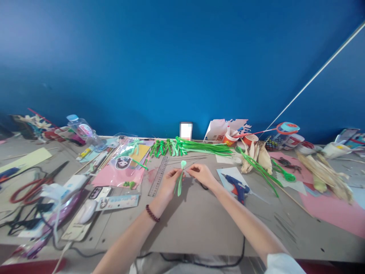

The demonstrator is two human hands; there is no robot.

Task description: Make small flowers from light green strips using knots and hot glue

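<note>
Light green fuzzy stems (179,186) with a rounded pale green top hang from my left hand (172,179), whose fingers are pinched around them just below the top. Close by on the right, my right hand (201,173) has thumb and forefinger pressed together near the stems; a thin dark piece, too small to name, shows at its fingertips. Behind the hands lie a row of twisted green pieces (164,147) and a bundle of long green stems (207,147). A clear ruler (159,176) rests left of my left hand.
A blue glue gun (240,189) lies right of my right forearm. Further right are dried husks (264,158) and pink paper (333,209). On the left are a plastic bag (122,161), a phone (78,224), red-handled scissors (31,190) and a bottle (85,131).
</note>
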